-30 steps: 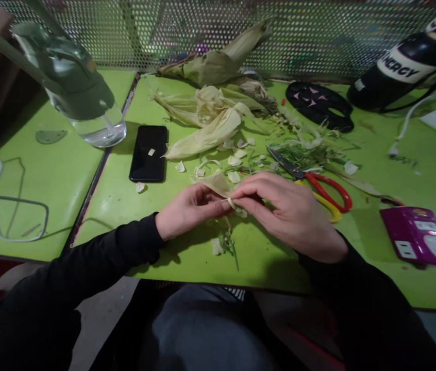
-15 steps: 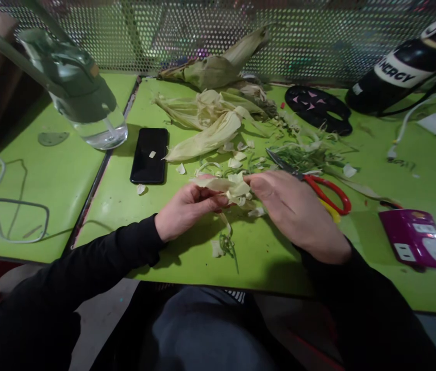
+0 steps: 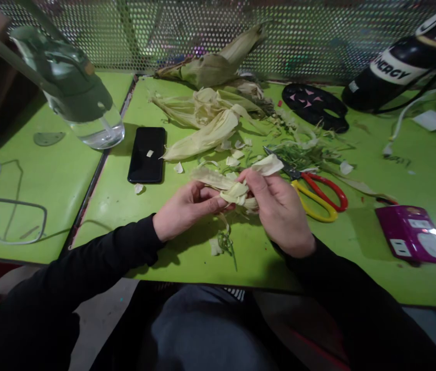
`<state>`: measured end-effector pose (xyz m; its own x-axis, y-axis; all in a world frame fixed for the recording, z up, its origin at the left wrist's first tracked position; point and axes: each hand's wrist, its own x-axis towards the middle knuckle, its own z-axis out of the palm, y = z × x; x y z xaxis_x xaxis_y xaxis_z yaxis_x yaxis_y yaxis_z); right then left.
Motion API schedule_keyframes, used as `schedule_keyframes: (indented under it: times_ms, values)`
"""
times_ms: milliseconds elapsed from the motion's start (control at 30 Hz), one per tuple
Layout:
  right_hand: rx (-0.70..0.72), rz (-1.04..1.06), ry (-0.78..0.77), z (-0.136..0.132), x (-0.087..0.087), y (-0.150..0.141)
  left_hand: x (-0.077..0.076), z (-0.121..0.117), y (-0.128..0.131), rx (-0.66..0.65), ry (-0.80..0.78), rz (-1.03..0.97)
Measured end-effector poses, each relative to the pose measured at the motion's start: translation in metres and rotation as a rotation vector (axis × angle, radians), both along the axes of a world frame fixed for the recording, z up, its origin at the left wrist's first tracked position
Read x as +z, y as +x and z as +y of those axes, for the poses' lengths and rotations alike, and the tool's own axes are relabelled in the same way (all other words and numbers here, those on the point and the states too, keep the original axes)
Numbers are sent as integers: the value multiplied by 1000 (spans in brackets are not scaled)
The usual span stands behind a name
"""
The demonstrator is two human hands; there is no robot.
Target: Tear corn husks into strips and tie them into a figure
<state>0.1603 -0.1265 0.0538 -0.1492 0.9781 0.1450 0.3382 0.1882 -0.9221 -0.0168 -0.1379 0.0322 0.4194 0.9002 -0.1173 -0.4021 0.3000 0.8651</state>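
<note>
Between my hands is a folded bundle of pale corn husk (image 3: 234, 194), held just above the green table. My left hand (image 3: 185, 210) pinches its left side, thumb on top, with a flap of husk sticking out to the left. My right hand (image 3: 282, 211) is closed on a husk strip (image 3: 268, 165), whose loose end shows above the fingers. Scissors (image 3: 316, 193) with one red and one yellow handle lie just beyond my right hand. Below the bundle a small clump of green stems (image 3: 225, 243) rests on the table.
Dry husks (image 3: 206, 129) and green scraps (image 3: 299, 152) lie behind my hands. A phone (image 3: 146, 155) and a green-lidded bottle (image 3: 82, 98) stand left. To the right are a purple box (image 3: 417, 234), a black palette (image 3: 314, 107) and a black bottle (image 3: 391, 67).
My right hand has gone from flat fingers beside the bundle to gripping a husk strip, moving slightly left. More of the yellow scissor handle shows. My left hand keeps its hold.
</note>
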Motion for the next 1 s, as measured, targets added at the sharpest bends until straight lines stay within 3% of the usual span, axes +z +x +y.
schedule_keyframes:
  times_ms: [100,200,333,500,733,900,1000]
  values:
    - [-80,-53,116,-1,-1,0,0,-2,-1,-50,-87,42]
    - [-158,-79,208,1,0,3,4,-3,-3,-199,-125,95]
    - [-139,-141,287,2,-1,4,11,-2,-5,-320,-91,141]
    - [-42,-226,310,-3,-6,1,14,-5,-3,-229,-53,130]
    - [-19,-353,375,-1,-6,1,12,-9,0,27,192,431]
    - [14,-279,348,-1,-10,-2,8,-5,5,6,204,335]
    - [3,-278,420,-2,-12,-4,8,-4,6,-30,164,250]
